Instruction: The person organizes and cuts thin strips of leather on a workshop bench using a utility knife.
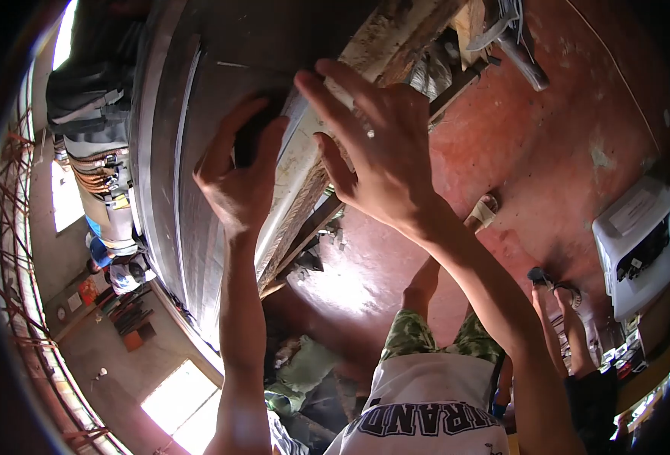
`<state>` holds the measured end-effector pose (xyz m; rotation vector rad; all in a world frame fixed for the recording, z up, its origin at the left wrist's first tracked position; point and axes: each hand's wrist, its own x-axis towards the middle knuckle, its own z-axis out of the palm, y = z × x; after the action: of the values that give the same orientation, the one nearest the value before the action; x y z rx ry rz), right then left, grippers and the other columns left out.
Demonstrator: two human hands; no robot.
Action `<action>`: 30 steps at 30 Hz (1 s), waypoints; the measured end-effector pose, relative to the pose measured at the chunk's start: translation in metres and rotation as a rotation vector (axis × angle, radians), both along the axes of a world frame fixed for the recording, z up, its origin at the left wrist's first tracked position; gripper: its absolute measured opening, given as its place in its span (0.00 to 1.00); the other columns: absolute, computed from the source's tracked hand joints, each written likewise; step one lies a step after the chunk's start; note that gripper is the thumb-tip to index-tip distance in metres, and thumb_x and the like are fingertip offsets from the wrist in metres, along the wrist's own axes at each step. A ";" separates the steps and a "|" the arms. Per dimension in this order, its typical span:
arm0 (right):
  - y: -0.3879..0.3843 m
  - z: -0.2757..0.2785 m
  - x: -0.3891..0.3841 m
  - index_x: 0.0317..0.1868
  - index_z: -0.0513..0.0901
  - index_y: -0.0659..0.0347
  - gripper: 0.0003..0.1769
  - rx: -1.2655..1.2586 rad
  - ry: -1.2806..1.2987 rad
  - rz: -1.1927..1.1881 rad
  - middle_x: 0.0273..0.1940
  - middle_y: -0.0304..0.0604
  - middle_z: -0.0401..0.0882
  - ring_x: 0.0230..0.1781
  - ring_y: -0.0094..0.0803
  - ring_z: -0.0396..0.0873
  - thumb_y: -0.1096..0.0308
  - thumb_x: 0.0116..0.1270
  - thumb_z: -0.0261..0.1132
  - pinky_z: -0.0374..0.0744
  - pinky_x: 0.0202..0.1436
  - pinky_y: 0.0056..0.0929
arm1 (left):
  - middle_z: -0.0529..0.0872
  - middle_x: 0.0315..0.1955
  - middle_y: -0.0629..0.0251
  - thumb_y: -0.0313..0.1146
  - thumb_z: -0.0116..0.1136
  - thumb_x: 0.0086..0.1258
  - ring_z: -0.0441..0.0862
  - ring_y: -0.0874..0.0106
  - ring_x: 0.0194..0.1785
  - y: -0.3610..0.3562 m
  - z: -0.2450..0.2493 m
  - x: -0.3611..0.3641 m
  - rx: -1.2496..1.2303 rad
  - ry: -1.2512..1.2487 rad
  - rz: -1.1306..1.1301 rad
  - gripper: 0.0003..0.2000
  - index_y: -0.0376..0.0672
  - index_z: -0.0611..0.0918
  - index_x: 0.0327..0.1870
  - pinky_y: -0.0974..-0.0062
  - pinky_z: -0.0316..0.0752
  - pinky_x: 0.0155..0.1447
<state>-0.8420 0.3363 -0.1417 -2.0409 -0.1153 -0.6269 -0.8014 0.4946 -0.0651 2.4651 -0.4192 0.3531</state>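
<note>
My left hand (236, 178) is over the dark tabletop (221, 91), near its edge. Its thumb and fingers curve apart, with a black patch showing between them; whether this is a thing or a shadow I cannot tell. Just to the right, my right hand (388, 144) reaches across the pale, worn wooden edge (305, 178) of the table. Its fingers are stretched out and spread, the tips close to the left hand's fingertips. A thin light strip (187, 114) runs lengthwise along the dark surface.
Black material (85, 98) lies at the table's far left side. Below the table edge are a green cloth (308, 364) and clutter on the red floor (517, 189). A white plastic chair (642, 250) stands right, near another person's feet (558, 284).
</note>
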 end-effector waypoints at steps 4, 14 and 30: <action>-0.003 0.017 0.001 0.68 0.79 0.54 0.34 -0.135 -0.162 0.139 0.72 0.36 0.69 0.48 0.35 0.75 0.68 0.58 0.71 0.74 0.58 0.39 | 0.92 0.44 0.59 0.24 0.73 0.61 0.90 0.71 0.47 -0.001 0.000 -0.001 0.022 0.036 0.039 0.16 0.43 0.88 0.50 0.73 0.84 0.49; 0.004 0.007 0.006 0.66 0.79 0.57 0.33 -0.262 -0.093 0.139 0.73 0.31 0.70 0.47 0.32 0.75 0.77 0.57 0.68 0.74 0.58 0.35 | 0.90 0.49 0.58 0.26 0.73 0.62 0.90 0.67 0.49 0.026 0.004 -0.021 0.102 0.037 -0.026 0.16 0.42 0.87 0.52 0.71 0.84 0.50; 0.008 -0.001 0.030 0.54 0.85 0.55 0.17 0.364 -0.070 -0.036 0.45 0.41 0.86 0.36 0.29 0.81 0.77 0.66 0.69 0.81 0.43 0.27 | 0.90 0.38 0.60 0.28 0.77 0.59 0.91 0.65 0.41 -0.017 0.006 0.016 0.169 -0.071 -0.134 0.15 0.41 0.84 0.44 0.70 0.85 0.47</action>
<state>-0.8124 0.3439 -0.1428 -1.6743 -0.0035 -0.6878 -0.7857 0.4774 -0.0588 2.5758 -0.6647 0.3635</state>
